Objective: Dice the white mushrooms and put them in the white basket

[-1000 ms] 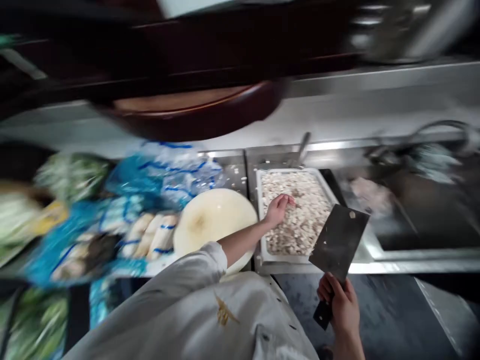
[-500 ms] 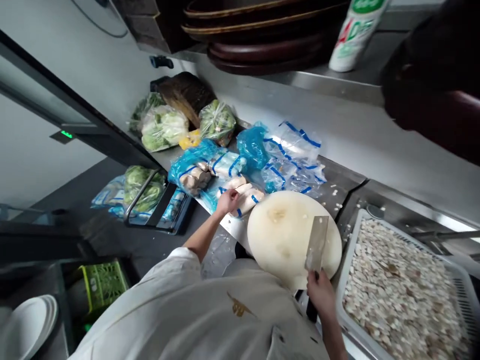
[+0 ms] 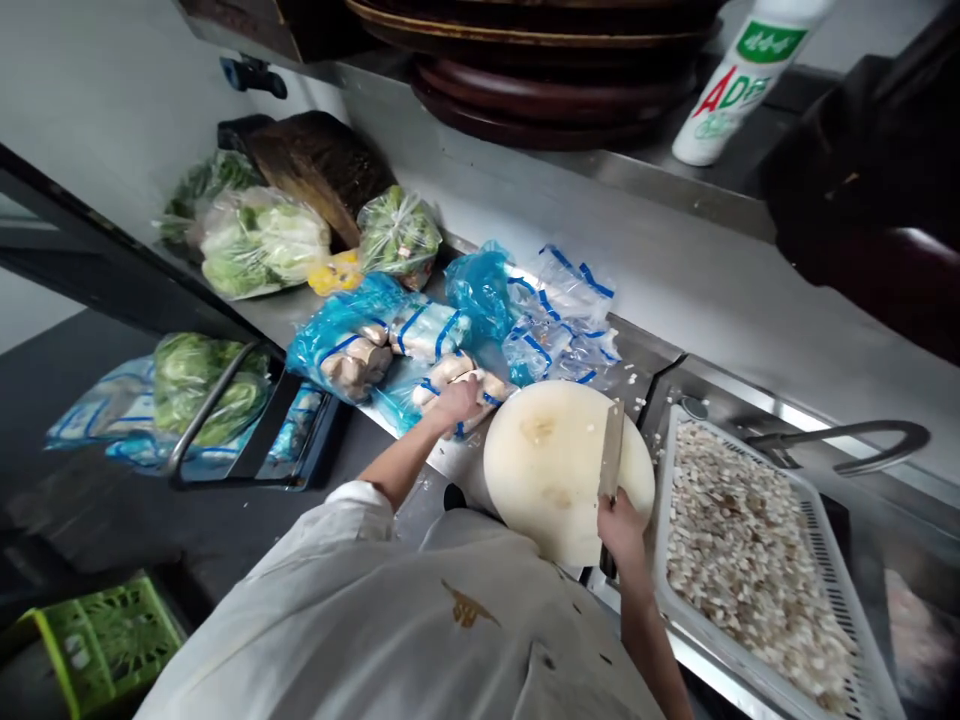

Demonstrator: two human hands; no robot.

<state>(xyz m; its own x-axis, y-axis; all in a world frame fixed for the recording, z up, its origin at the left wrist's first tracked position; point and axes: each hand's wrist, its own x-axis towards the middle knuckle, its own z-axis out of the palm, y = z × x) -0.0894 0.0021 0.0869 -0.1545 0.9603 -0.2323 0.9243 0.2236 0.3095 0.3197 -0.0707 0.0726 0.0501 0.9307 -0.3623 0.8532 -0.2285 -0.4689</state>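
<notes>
My right hand [image 3: 622, 525] is closed round the handle of a cleaver [image 3: 612, 445], whose blade is over the right part of a round white cutting board [image 3: 555, 500]. Left of the board, my left hand [image 3: 459, 400] is on a clear, blue-taped pack of pale mushrooms [image 3: 491, 385]; its fingers are bent and partly hidden, so its grip is unclear. Another mushroom pack [image 3: 356, 365] lies in blue plastic further left, beside a taped white pack [image 3: 431, 330]. Crumpled clear wrappers [image 3: 559, 330] lie behind the board.
A white basket [image 3: 664, 540] of chopped pieces stands at the right, near a curved faucet [image 3: 889, 425]. Bagged greens [image 3: 259, 240] lie at the back left. Overhead, a shelf [image 3: 600, 175] holds dark trays and a white bottle [image 3: 739, 80]. A cart [image 3: 296, 440] stands at the left.
The view has shifted and turned. My left hand has moved further over the mushroom pack. The cleaver, still in my right hand, has turned so that its blade looks narrower.
</notes>
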